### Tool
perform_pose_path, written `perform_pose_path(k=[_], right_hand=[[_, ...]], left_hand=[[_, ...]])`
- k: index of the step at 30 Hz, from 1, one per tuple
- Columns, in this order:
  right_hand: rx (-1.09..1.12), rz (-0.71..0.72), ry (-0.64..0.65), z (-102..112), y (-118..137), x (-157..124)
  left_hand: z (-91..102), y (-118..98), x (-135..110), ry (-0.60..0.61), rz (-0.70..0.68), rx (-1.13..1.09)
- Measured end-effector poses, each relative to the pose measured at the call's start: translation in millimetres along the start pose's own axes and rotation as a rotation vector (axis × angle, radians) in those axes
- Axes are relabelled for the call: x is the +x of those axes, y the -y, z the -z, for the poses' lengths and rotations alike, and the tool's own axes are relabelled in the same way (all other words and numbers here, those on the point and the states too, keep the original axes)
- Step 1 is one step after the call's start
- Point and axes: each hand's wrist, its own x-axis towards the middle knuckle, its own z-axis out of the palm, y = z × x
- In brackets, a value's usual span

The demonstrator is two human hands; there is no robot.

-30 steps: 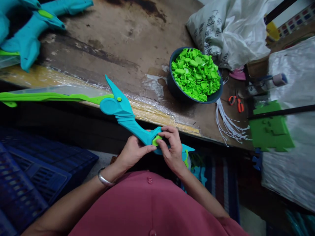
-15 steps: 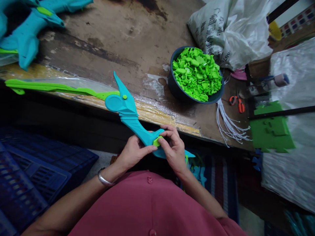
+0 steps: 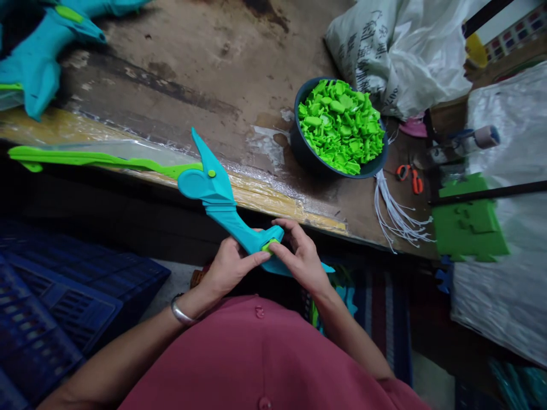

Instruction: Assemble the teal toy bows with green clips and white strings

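A teal plastic toy piece point(image 3: 217, 191), shaped somewhat like a bow's grip, reaches from my waist toward the bench edge. A long bright-green plastic arm point(image 3: 98, 161) sticks out of its far end to the left. My left hand point(image 3: 228, 265) is closed around the near part of the teal piece, thumb along its side. On a small green plastic insert point(image 3: 269, 245) in the piece, the thumb of my right hand point(image 3: 301, 259) presses while the fingers curl round the far side. My right hand hides part of the near end, whose pointed tip shows beyond it.
A dark tub point(image 3: 299, 151) heaped with small green parts stands on the bench point(image 3: 179, 114). Beside it lie white cords point(image 3: 397, 213), orange-handled scissors point(image 3: 410, 176) and a sack point(image 3: 363, 57). Similar teal pieces point(image 3: 43, 62) lie at upper left; blue crates point(image 3: 72, 296) are lower left.
The toy piece and both hands have shifted slightly left in view. My right thumb now lies flatter over the green insert, which looks lower in the piece.
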Motion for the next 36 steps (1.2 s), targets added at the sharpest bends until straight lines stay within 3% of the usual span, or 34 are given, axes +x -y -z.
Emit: perform_pose_path(k=[4,7,15,19,22,23,25,27,28,29,30,33,34,36], right_hand=[[0.054,-0.108,0.148,7,0,3],[0.08,-0.081,0.111,4,1,1],[-0.153,0.115,0.05,1,-2,4],[-0.202,0.163,-0.03,4,0,4],[-0.306,0.279,-0.111,7,16,-5],[-0.326,0.315,-0.08,9,24,-8],[-0.285,0.355,0.154,21,45,-12],[-0.137,0.332,0.533,43,63,-5],[-0.077,0.303,0.66,57,68,4],[-0.057,0.27,0.693,72,70,17],[-0.101,0.237,0.608,88,69,34],[-0.544,0.238,-0.135,133,45,99],[-0.734,0.19,-0.283,146,33,121],[-0.954,0.108,-0.35,164,13,159]], left_hand=[[0.4,1,-4,-0.017,-0.042,0.052],[0.9,3,-6,-0.011,-0.055,0.048],[8.5,7,-1,-0.025,-0.115,0.164],[11.4,6,3,0.057,-0.02,0.156],[13.9,1,1,0.163,0.152,-0.104],[14.9,-1,0,0.21,0.213,-0.237],[16.8,-5,-3,0.243,0.313,-0.464],[17.6,-8,-6,0.14,0.357,-0.561],[17.4,-9,-6,0.079,0.357,-0.56],[16.9,-9,-7,0.036,0.349,-0.54],[16.0,-9,-8,0.013,0.336,-0.512],[12.7,-8,-10,0.033,0.308,-0.453],[11.8,-8,-11,0.041,0.31,-0.452],[10.9,-9,-12,0.047,0.324,-0.462]])
